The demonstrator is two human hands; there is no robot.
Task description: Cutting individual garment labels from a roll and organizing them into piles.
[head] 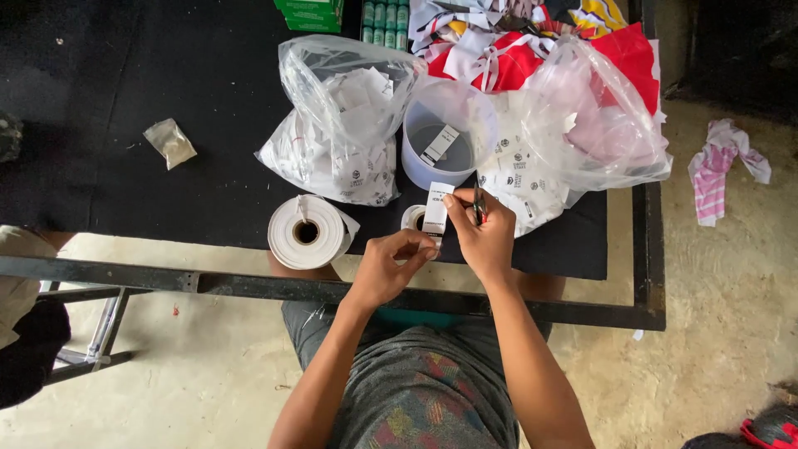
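White tub (449,141), mid-surface: one printed label lying inside. Clear bag (345,108) to its left: stuffed with white tags. Second clear bag (594,125) to its right: tags and pinkish cloth. Paper roll (306,233) at the near edge of the black surface (150,100). Label strip (435,213), near edge: left hand (391,266) pinches its lower end; right hand (486,237) grips its top, small scissors (480,204) also held.
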